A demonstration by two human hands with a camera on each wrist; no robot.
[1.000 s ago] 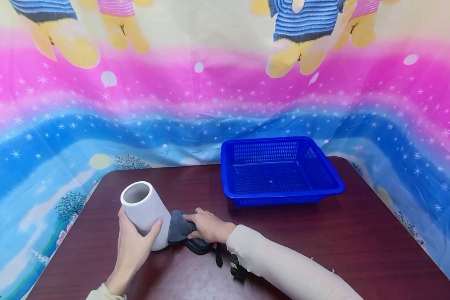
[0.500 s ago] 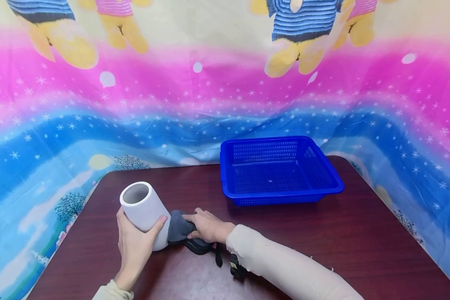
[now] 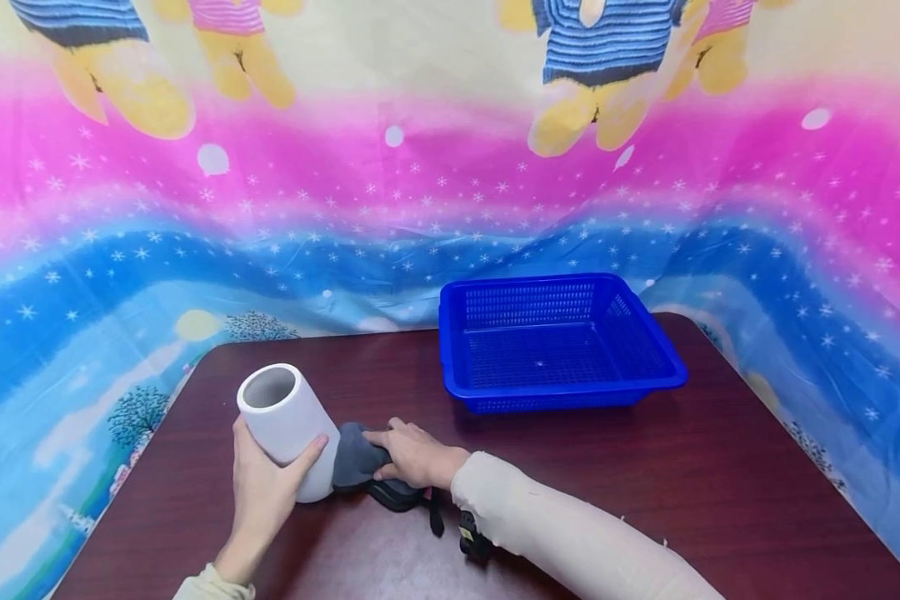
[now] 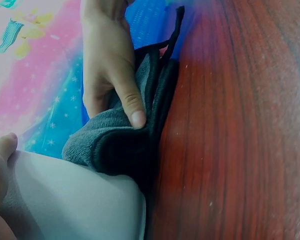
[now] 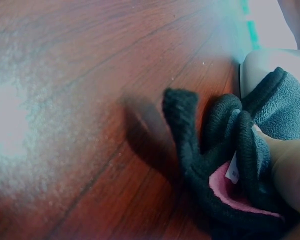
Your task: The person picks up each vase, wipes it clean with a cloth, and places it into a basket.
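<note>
Left wrist (image 3: pixel 237 557) shifted slightly; left grip (image 3: pixel 265 485) clasps one white vessel (image 3: pixel 288 423). Alongside, right grip (image 3: pixel 416 454), arm (image 3: pixel 570 525) outstretched, pinches one gray cloth (image 3: pixel 356 454).

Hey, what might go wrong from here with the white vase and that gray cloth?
The vase looks smooth, so it might slip if the left hand loosens. The cloth sits right against it, so a shove from the right hand could knock the vase. The cloth's loose strap sticks out and may snag.
</note>
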